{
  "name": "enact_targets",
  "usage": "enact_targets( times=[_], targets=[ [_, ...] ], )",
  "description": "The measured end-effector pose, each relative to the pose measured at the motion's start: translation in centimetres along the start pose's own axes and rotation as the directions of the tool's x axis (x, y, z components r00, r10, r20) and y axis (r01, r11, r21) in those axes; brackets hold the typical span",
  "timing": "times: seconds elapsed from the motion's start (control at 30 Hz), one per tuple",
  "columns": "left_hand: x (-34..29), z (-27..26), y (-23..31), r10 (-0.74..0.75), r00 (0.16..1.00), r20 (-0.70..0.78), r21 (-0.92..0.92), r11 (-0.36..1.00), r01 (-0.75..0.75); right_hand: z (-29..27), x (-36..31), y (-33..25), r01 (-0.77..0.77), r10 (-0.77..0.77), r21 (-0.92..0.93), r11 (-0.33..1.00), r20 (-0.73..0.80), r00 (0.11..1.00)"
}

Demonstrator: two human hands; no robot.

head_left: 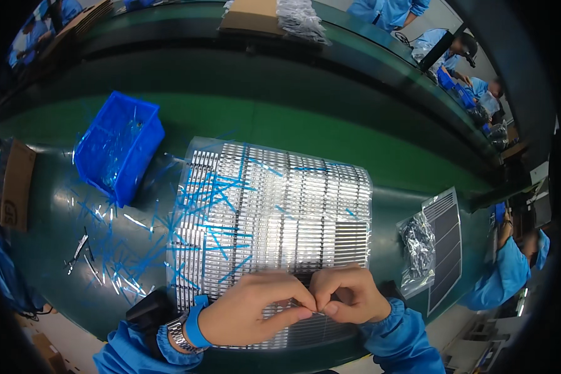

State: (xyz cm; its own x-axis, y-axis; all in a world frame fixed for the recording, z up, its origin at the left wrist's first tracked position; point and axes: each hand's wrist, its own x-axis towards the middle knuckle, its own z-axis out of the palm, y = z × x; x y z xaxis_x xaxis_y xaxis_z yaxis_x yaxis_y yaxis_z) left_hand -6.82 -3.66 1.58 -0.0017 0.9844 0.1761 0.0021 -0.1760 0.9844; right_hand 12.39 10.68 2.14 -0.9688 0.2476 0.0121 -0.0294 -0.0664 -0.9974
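Observation:
My left hand [250, 310] and my right hand [350, 294] meet fingertip to fingertip over the near part of a sheet set [274, 206] with rows of small silvery strips. Both hands are closed in a pinch, and whatever lies between the fingertips is too small to make out. At the sheet's right side, some rows show as dark bars [351, 243]. Thin blue film strips [221, 187] lie scattered across the sheet's left half and spill onto the table beside it. A blue band [196, 324] and a metal watch are on my left wrist.
A blue bin [148, 134] with clear and blue scraps stands at the back left. On the right, a clear bag [416, 249] of dark pieces overlaps a dark panelled sheet [445, 237]. A cardboard box [12, 184] sits far left. Co-workers in blue work beyond the table and at right.

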Motion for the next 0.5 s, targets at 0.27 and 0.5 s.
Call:
enact_targets(
  times=[0.27, 0.5],
  targets=[
    [-0.25, 0.24, -0.11, 0.034, 0.999, -0.036, -0.145, 0.989, -0.039, 0.58, -0.2, -0.08, -0.117, 0.138, 0.132, 0.984, -0.165, 0.977],
    [-0.63, -0.09, 0.36, -0.05, 0.994, 0.094, -0.285, 0.956, 0.075, 0.12, -0.15, 0.78, -0.046, 0.039, -0.071, 0.996, -0.1, 0.994]
  ],
)
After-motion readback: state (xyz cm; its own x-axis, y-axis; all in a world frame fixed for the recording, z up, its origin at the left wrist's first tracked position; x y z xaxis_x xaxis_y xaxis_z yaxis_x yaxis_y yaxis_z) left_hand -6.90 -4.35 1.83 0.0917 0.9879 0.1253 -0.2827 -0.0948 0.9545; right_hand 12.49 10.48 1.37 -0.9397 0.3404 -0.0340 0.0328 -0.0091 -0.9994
